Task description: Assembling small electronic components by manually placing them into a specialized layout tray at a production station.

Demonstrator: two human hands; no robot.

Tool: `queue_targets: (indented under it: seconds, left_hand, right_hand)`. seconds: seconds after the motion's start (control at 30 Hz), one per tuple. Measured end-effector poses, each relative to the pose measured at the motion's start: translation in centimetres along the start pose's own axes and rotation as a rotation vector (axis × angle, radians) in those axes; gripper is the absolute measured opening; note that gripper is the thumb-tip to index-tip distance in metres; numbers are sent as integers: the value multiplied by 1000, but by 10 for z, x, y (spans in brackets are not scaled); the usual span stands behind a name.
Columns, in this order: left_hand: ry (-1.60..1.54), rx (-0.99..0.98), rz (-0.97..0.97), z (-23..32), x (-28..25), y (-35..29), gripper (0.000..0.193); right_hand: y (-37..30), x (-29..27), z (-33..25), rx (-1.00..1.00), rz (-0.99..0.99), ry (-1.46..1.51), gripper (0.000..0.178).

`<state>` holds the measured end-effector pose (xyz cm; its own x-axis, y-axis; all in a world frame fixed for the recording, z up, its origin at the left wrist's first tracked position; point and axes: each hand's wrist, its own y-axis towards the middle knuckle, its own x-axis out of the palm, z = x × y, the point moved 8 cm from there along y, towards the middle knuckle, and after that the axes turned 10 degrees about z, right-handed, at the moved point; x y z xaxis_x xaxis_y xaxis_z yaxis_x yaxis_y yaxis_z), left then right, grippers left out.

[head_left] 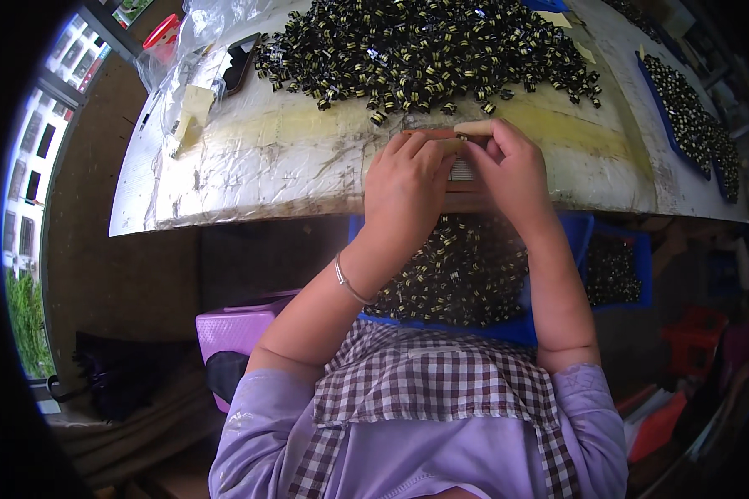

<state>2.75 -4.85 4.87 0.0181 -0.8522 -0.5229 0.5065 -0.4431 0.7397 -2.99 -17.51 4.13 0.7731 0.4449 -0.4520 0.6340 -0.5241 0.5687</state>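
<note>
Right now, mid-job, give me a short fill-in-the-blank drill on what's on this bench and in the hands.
1. The left hand and right hand meet over a small block at the table's ____ edge.
2. A thin bracelet sits on the ____ wrist.
3. The pile of small black and yellow parts lies ____ the hands on the table.
Missing words: near; left; beyond

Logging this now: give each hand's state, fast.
Left hand: closed, pinching a small part.
Right hand: closed on the same small part.

head camera looks steeply down, close over the worktable (250,158); rim perhaps distorted.
</note>
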Motion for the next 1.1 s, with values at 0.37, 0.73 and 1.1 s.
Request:
queue_targets:
  seconds: [0.37,0.73,1.1]
  left_hand:
    - [-47,31,45,-2,-1,-3,13]
    - [-42,48,79,-5,0,-6,12]
    - [-36,51,82,-8,2,-8,10]
  right_hand:
    - [-1,0,2,0,3,-19,18]
    - [-2,-1,0,-36,20,-13,19]
    - [-3,0,0,-42,14,-32,20]
